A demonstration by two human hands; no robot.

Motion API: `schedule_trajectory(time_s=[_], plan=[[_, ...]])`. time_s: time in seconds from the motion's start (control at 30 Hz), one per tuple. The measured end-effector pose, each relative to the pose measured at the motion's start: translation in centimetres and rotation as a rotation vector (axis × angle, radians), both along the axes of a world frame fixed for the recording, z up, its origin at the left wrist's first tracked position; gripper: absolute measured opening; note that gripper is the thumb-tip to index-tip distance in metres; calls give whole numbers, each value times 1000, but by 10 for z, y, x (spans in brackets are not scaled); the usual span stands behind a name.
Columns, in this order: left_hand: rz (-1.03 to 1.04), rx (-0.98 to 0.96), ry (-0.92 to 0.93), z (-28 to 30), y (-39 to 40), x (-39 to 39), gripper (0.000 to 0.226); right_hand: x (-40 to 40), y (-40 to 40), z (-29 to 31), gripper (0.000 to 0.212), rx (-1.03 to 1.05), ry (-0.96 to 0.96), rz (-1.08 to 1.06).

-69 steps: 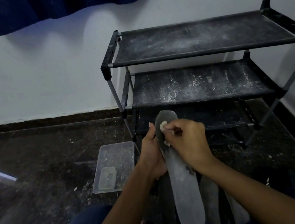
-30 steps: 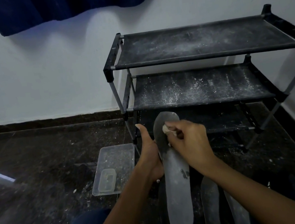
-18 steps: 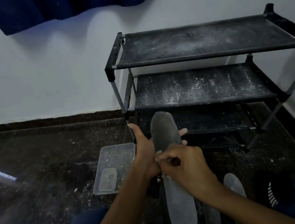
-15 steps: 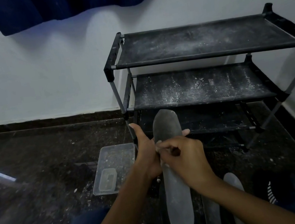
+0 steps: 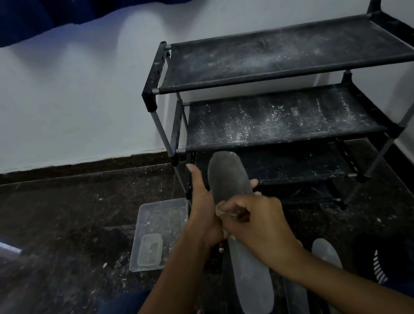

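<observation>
Plainly, the left hand (image 5: 202,210) gripped the grey insole (image 5: 227,175), thumb raised. The right hand (image 5: 259,225) pinched a pale wad (image 5: 220,207) against it.

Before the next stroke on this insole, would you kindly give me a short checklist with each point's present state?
1. Left hand grips the insole: ok.
2. Right hand pinches the pale wad against the insole: ok.
3. Insole's far end bare for a stroke: ok.
4. Wad's condition: cannot tell, mostly hidden by fingers.
5. Clear tray close beside the left hand: ok.
6. Rack shelf clean for setting down: not ok, white specks.
</observation>
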State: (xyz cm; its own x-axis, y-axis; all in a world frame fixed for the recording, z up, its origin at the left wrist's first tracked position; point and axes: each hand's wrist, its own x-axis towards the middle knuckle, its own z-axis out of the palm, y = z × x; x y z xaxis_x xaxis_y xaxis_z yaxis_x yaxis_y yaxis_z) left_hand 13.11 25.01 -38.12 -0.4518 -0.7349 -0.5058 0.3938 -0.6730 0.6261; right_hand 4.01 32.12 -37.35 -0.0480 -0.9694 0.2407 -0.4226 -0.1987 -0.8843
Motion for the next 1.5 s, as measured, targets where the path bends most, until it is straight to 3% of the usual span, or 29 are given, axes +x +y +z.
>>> schedule_trajectory(time_s=[0.2,0.47,0.63,0.77,1.0,1.37,1.5], plan=[[-82,-75,67,2,11,-2,92,-13,-28,8,15,-106,-14,-159],[17,46,64,-4,-4,1,88,-1,6,-5,15,50,52,7],[15,0,50,-1,-1,4,81,-6,-8,-1,9,8,37,-57],[-59,-76,-23,-2,1,1,76,-12,-26,1,12,-37,36,-145],[-40,-89,-172,-10,0,-2,71,-4,-5,-4,11,36,120,11],[2,-231,-358,-9,6,-13,41,-37,-44,1,5,-150,351,-247],[30,-248,-383,-8,5,-9,40,-25,-28,-6,11,-72,360,-116]])
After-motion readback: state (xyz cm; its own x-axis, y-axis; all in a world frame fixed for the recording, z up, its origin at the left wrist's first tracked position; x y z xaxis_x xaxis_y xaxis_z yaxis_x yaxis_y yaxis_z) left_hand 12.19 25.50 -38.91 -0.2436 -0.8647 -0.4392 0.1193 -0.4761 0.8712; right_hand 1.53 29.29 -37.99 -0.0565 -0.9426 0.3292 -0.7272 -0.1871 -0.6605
